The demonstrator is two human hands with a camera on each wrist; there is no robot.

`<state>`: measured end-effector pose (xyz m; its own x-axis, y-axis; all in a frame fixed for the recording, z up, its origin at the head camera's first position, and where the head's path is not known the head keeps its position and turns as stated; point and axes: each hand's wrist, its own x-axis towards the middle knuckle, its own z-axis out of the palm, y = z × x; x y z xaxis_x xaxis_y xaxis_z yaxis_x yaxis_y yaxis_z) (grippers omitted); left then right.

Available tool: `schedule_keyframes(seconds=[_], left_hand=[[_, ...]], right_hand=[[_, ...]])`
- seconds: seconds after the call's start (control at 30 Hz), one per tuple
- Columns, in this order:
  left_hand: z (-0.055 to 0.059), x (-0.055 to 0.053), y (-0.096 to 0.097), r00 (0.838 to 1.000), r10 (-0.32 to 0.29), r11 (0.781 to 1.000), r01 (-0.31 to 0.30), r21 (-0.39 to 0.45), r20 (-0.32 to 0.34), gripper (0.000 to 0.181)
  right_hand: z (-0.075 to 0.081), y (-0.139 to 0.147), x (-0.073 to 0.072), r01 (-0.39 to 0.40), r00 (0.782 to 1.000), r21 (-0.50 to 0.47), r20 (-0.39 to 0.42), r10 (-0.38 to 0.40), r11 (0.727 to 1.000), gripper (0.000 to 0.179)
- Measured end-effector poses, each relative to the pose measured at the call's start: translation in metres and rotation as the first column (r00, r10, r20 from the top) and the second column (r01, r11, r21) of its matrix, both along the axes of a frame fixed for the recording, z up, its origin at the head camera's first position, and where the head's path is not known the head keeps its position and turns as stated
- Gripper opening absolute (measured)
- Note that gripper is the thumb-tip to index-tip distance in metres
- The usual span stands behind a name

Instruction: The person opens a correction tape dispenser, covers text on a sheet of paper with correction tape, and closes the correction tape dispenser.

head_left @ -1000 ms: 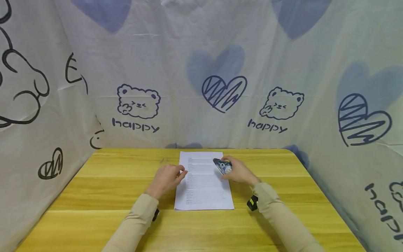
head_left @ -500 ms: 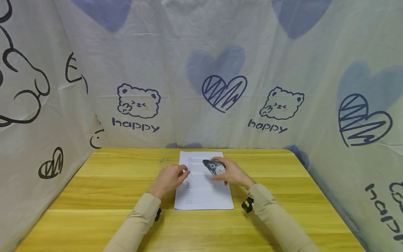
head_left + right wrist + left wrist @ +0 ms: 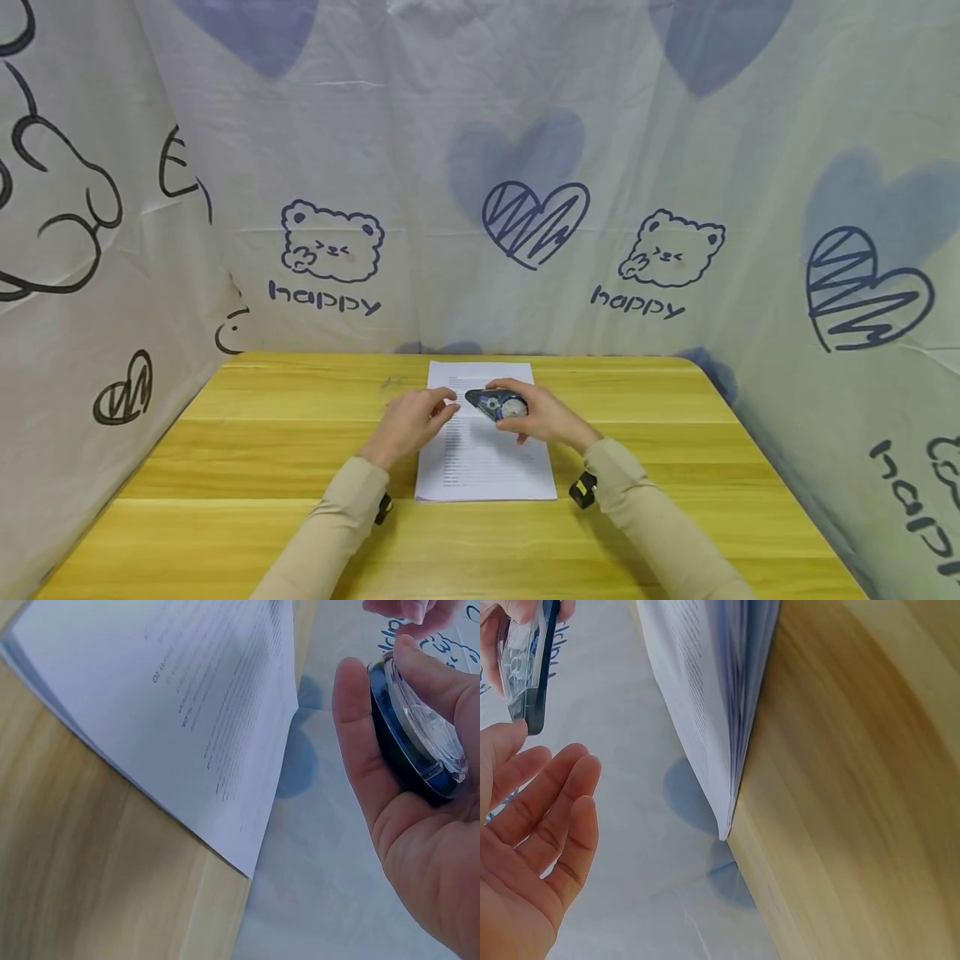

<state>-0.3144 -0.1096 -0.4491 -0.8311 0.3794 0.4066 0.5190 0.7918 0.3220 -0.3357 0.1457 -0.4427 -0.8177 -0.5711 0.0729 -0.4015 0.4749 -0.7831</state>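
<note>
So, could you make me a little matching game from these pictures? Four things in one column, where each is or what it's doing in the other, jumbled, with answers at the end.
Column one
1. Right hand
2. Paper stack
3. Left hand
4. Cloth backdrop

Column two
A. Close beside the correction tape, not gripping it
B. Pale, upright behind the table
C. Gripping the correction tape
D. White, printed, lying on the table

Pairs: 1-C, 2-D, 3-A, 4-B

Heart-printed pale cloth (image 3: 442, 283) hangs behind a yellowish wooden table (image 3: 255, 467).
</note>
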Motion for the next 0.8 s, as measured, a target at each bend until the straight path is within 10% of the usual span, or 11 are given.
schedule_keyframes(seconds=[0.8], left_hand=[[0.006,0.002,0.019,0.978,-0.192,0.968,0.176,0.178,0.079,0.019]], right_hand=[[0.001,-0.009,0.002,0.002,1.0,0.037,-0.029,-0.001,0.999,0.044]])
